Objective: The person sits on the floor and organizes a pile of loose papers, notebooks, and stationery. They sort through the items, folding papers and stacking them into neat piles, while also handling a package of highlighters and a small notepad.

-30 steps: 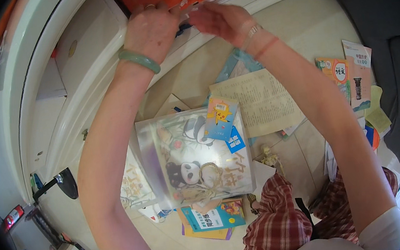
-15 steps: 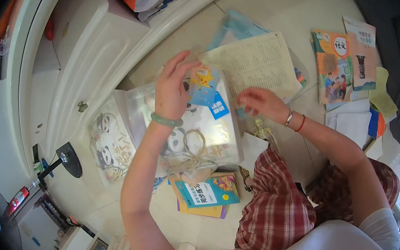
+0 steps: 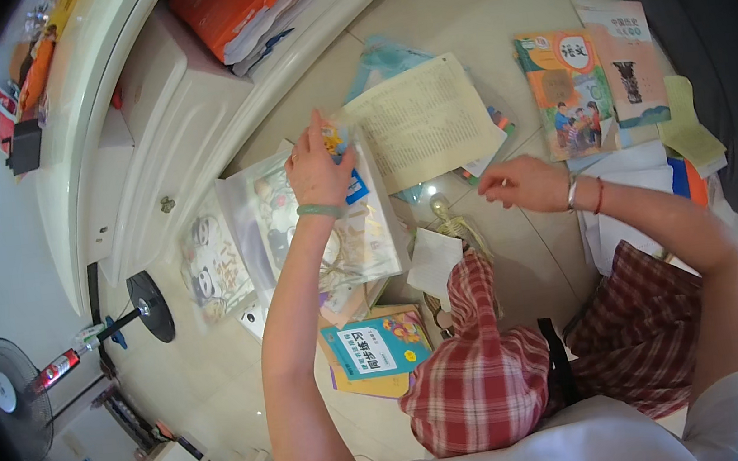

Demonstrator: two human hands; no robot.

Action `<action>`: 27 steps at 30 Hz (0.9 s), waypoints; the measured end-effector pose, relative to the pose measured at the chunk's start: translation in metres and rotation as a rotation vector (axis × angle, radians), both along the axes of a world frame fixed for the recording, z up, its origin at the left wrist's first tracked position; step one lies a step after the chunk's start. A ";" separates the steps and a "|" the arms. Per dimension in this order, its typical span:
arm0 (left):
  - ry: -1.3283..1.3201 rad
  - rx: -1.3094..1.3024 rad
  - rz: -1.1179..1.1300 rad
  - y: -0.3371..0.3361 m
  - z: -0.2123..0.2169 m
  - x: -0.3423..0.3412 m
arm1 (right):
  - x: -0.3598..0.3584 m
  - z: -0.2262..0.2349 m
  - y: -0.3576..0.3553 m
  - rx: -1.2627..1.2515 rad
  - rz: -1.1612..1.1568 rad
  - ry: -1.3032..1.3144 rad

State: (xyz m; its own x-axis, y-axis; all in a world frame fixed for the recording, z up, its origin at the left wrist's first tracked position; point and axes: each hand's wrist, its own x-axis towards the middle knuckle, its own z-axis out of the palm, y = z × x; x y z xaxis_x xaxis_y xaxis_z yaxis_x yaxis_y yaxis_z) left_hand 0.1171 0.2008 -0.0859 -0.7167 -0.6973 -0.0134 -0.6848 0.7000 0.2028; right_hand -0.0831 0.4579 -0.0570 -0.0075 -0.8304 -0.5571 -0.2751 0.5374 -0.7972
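My left hand point(image 3: 318, 171) is over the right side of a shallow panda-print box point(image 3: 248, 210), fingers stretched out and lying flat. Under it, partly covered, is a small blue card point(image 3: 353, 187) with a yellow cartoon figure. To the right, my right hand point(image 3: 523, 187) hovers above the floor, its fingers bent and apart with nothing visible in them. A small skeleton figure point(image 3: 451, 216) lies on the tiles to its left, beside a white sheet point(image 3: 434, 258). Behind both hands, an open printed booklet point(image 3: 416, 120) rests on a light-blue folder point(image 3: 379, 58).
Textbooks point(image 3: 568, 98) and loose papers point(image 3: 624, 192) lie at the right, beside a dark sofa-like edge point(image 3: 722, 54). Teal workbooks point(image 3: 373, 346) sit near my knees in plaid trousers point(image 3: 478, 391). A white cabinet point(image 3: 142, 156) borders the left, with a fan point(image 3: 15, 398) beyond.
My left hand has lowered the blue card into the panda-print box and now covers part of it. My right hand has moved right, away from the box. The view has shifted.
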 end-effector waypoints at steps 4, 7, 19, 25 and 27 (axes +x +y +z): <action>0.427 0.559 -0.037 0.045 0.051 -0.029 | -0.032 0.051 0.026 0.080 -0.207 -0.307; 0.435 1.151 -0.111 0.105 0.100 -0.059 | -0.043 0.072 0.055 0.158 -0.410 -0.722; 0.205 0.945 -0.783 0.212 0.120 -0.143 | -0.043 0.038 0.144 -0.269 -0.699 -1.202; 0.255 0.912 -0.498 0.220 0.107 -0.142 | -0.054 0.030 0.161 -0.342 -0.867 -0.836; 0.185 1.080 -0.326 0.233 0.105 -0.147 | -0.051 0.024 0.173 -0.258 -0.774 -0.334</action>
State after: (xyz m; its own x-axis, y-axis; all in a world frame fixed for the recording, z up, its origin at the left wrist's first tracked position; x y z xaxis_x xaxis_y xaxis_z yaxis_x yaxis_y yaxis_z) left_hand -0.0299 0.4339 0.0186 -0.9148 -0.1666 -0.3679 -0.3994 0.2376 0.8854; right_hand -0.1338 0.6305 -0.0330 -0.4902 -0.7599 -0.4269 0.3606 0.2690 -0.8931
